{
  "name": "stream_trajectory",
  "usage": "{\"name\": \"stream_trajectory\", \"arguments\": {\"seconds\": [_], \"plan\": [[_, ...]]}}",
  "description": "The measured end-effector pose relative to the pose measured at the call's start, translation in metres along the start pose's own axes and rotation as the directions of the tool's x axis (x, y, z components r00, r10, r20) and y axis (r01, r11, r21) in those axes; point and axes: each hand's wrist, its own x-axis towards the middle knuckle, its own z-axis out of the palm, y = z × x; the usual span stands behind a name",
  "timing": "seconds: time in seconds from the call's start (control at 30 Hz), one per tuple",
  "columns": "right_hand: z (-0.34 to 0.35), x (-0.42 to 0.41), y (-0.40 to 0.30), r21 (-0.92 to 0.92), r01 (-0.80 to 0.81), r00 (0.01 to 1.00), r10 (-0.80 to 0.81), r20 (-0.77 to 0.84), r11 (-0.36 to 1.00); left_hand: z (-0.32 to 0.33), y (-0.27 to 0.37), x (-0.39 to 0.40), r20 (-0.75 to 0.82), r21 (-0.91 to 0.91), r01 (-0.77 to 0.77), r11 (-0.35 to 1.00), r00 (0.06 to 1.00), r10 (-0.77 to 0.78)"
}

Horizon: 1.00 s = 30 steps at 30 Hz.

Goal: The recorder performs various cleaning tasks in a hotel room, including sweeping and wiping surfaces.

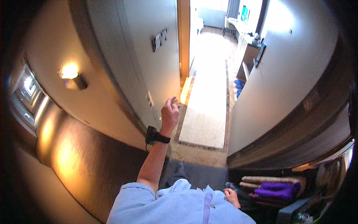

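My left hand (171,112) is raised ahead of me near the left wall of the doorway, with nothing in it and its fingers partly bent. A black strap with a black device (152,135) sits on that wrist. The wall switch plate (150,98) is a short way left of the hand; I see no contact. My right hand (232,196) hangs low by my side, partly hidden by my shirt, and its fingers are curled; whether it holds something does not show. Folded purple cloth (277,190) lies to the right of it, on a dark cart.
An open door (279,84) stands on the right. A pale floor strip with a dark border (204,120) leads into a bright room with a desk (243,30), a chair (230,25) and blue slippers (239,84). A lit wall lamp (77,81) is at the left.
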Motion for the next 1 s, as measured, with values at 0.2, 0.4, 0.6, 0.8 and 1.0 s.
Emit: {"name": "stream_trajectory", "arguments": {"seconds": [0.2, 0.4, 0.6, 0.8, 1.0], "plan": [[0.009, 0.084, -0.056, 0.252, -0.047, 0.993, 0.074, -0.097, 0.967, 0.053, 0.026, 0.225, -0.256, 0.365, -0.202, 0.909, 0.917, 0.307], [-0.019, 0.175, -0.096, 0.398, -0.137, 0.981, 0.179, -0.071, 0.907, 0.021, 0.049, 0.325, -0.355, 0.836, -0.024, 0.548, 0.739, 0.573], [-0.067, 0.314, -0.125, 0.304, -0.032, 0.999, 0.017, 0.050, 0.952, 0.010, 0.040, 0.339, -0.154, 0.949, 0.000, 0.315, 0.874, 0.461], [-0.125, 0.434, -0.217, 0.198, 0.131, 0.960, -0.174, 0.218, 0.971, -0.018, 0.087, 0.338, -0.181, 0.891, -0.080, 0.446, 0.839, 0.513], [-0.174, 0.471, -0.311, 0.400, 0.397, 0.885, -0.460, 0.072, 0.826, 0.170, 0.099, 0.281, 0.406, 0.154, -0.015, 0.988, 0.912, -0.049]]}}
